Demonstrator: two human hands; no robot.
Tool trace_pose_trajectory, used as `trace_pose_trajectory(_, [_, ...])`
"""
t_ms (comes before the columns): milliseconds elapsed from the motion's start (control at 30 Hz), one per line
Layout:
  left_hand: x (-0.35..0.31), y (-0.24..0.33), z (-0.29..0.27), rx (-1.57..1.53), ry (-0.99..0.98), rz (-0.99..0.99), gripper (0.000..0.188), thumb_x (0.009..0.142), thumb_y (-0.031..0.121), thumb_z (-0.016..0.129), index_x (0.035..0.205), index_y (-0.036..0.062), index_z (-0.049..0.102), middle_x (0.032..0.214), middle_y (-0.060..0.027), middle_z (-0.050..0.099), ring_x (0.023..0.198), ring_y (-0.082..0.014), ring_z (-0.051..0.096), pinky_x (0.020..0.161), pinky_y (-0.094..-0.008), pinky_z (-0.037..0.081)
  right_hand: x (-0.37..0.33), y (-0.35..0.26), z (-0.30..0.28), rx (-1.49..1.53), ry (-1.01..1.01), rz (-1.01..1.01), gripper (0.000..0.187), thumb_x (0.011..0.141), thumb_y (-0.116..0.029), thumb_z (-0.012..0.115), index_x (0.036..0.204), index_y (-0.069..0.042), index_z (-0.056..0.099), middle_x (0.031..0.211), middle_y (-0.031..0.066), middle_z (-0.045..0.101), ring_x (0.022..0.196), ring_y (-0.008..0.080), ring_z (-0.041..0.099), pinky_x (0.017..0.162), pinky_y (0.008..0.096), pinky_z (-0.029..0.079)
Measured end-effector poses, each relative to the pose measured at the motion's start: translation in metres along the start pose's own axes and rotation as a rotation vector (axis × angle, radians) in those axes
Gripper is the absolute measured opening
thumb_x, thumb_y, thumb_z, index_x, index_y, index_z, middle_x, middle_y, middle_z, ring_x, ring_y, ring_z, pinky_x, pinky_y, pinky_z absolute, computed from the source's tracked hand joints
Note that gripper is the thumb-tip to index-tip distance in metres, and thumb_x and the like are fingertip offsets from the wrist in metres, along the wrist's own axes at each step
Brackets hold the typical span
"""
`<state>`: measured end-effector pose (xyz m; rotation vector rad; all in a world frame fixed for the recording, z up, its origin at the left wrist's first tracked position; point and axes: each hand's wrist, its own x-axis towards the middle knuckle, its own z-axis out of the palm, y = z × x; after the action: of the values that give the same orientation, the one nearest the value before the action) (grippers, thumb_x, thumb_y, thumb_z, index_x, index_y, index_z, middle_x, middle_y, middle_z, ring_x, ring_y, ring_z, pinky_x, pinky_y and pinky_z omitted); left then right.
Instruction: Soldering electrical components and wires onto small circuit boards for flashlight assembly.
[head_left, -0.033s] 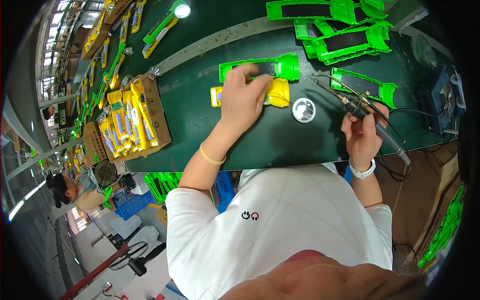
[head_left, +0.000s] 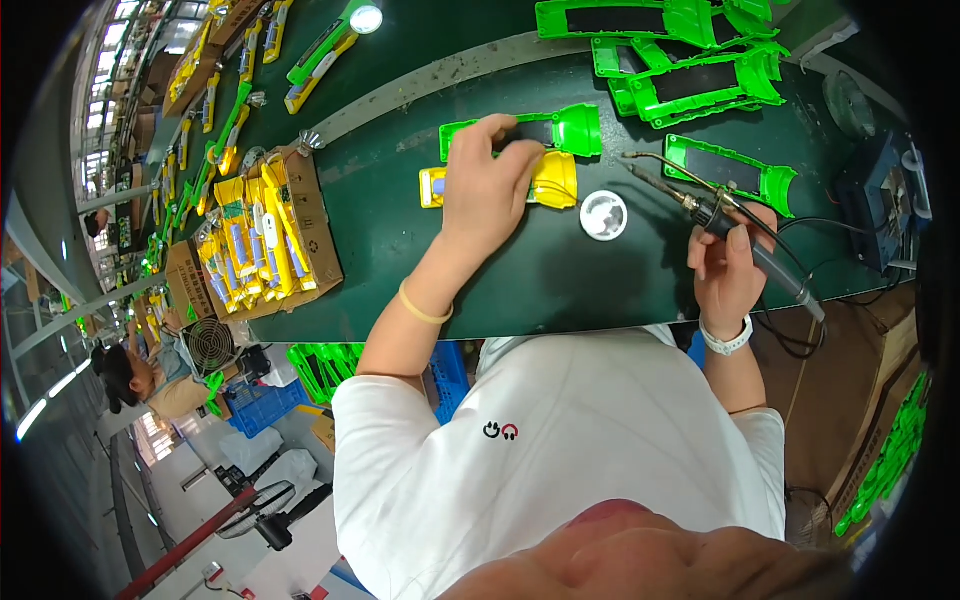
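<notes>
My right hand [head_left: 730,265] is wrapped around a soldering iron [head_left: 765,262], its tip pointing up and left above the table. A thin metal tube runs along the iron. My left hand [head_left: 487,185] is bent over a yellow flashlight housing half [head_left: 553,180] and the near edge of a green housing half [head_left: 577,131]. Its thumb and fingers curl toward each other; whatever lies between them is hidden. A round silver reflector [head_left: 604,216] rests on the table, right of the yellow half. Another green half [head_left: 728,172] lies beyond the iron tip.
Several green housing halves [head_left: 705,85] are piled at the far right. At left a cardboard box [head_left: 317,225] holds yellow halves with batteries. A blue soldering station [head_left: 872,200] stands at the right edge. Farther left, a person [head_left: 150,380] sits by the line.
The reflector has shifted slightly left and now shows a different face angle. My left thumb and fingers have moved slightly. My right hand keeps its grip on the soldering iron.
</notes>
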<state>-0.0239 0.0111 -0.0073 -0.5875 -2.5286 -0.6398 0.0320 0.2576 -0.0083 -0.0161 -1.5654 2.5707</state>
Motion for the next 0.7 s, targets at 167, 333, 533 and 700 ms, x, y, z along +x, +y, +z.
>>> trace_pose_trajectory(167, [-0.002, -0.007, -0.009, -0.251, -0.315, -0.083, 0.01, 0.076, 0.007, 0.06, 0.086, 0.0069, 0.062, 0.076, -0.009, 0.06, 0.072, -0.0257, 0.057, 0.065, -0.0343, 0.046, 0.005, -0.001, -0.001, -0.015, 0.002, 0.018, 0.024, 0.085, -0.015, 0.057, 0.094, -0.007, 0.037, 0.071, 0.007, 0.048, 0.048, 0.0122, 0.045, 0.042, 0.0231, 0.037])
trace_pose_trajectory(333, [0.001, -0.003, -0.013, -0.201, -0.35, -0.035, 0.007, 0.071, 0.009, 0.062, 0.078, 0.008, 0.062, 0.072, -0.006, 0.059, 0.069, -0.0241, 0.056, 0.061, -0.0352, 0.047, 0.016, 0.004, 0.004, -0.192, -0.139, 0.094, 0.024, 0.083, -0.007, 0.058, 0.091, -0.006, 0.035, 0.075, 0.0063, 0.049, 0.051, 0.0107, 0.047, 0.046, 0.0231, 0.04])
trace_pose_trajectory(533, [0.008, 0.003, -0.02, -0.066, -0.44, 0.075, 0.017, 0.064, 0.004, 0.064, 0.08, 0.0065, 0.06, 0.07, -0.0071, 0.054, 0.067, -0.0239, 0.054, 0.06, -0.0336, 0.046, 0.021, 0.017, 0.01, -0.283, -0.251, 0.059, 0.024, 0.083, -0.005, 0.058, 0.09, -0.004, 0.035, 0.069, 0.0044, 0.051, 0.054, 0.0078, 0.05, 0.048, 0.0205, 0.041])
trace_pose_trajectory(700, [0.01, 0.007, -0.02, -0.017, -0.485, 0.086, 0.018, 0.062, 0.002, 0.064, 0.079, 0.0044, 0.06, 0.071, -0.009, 0.053, 0.068, -0.0259, 0.054, 0.061, -0.035, 0.046, 0.019, 0.027, 0.011, -0.378, -0.268, 0.07, 0.024, 0.081, -0.005, 0.06, 0.089, -0.003, 0.038, 0.069, 0.0036, 0.052, 0.055, 0.006, 0.049, 0.049, 0.0193, 0.039])
